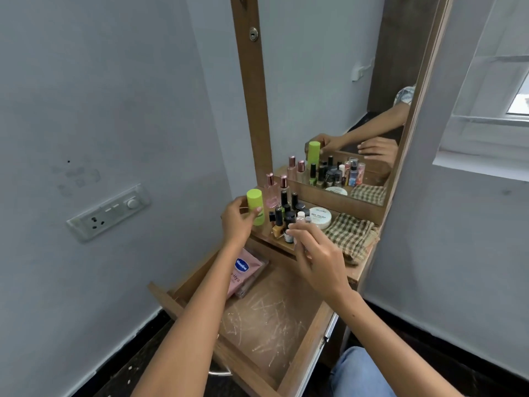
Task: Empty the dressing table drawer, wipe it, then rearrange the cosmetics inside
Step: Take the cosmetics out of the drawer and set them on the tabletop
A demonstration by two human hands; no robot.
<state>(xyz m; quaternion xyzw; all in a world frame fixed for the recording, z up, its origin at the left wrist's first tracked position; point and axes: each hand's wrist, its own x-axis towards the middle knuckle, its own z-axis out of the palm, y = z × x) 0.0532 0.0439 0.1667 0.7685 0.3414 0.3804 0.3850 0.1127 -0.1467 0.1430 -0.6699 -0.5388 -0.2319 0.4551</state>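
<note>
head view: left hand (pixel 236 222) fingers around green bottle (pixel 255 206), right hand (pixel 316 260) fingers loosely spread above scratched drawer (pixel 266 319)

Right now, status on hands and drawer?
Left hand gripping green bottle on shelf. Right hand at nail polish bottles, grip unclear. Drawer open; pink Vaseline tube inside.

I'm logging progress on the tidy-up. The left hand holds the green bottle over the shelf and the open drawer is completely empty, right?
Not quite. The head view shows the left hand holding the green bottle, but the open drawer isn't empty: a pink Vaseline pack lies in its far left corner.
</note>
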